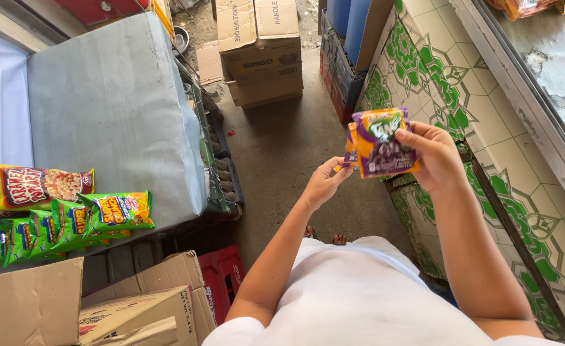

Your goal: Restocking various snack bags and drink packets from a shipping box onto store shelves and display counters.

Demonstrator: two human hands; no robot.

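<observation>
The right hand pinches the purple drink-powder sachets; the left hand nips their lower corner. With such light fingertip grips, one could likely slip to the floor

I see purple-orange sachets in my right hand — green snack packets far left, cardboard boxes beyond.

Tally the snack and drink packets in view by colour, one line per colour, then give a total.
Purple and orange sachets, pinched between the right hand and left hand: at least 2; more may be hidden behind the front one.
Green snack bags on the grey-covered surface: 4 visible.
Yellow and red popcorn bag: 1
Total: 7 visible
</observation>
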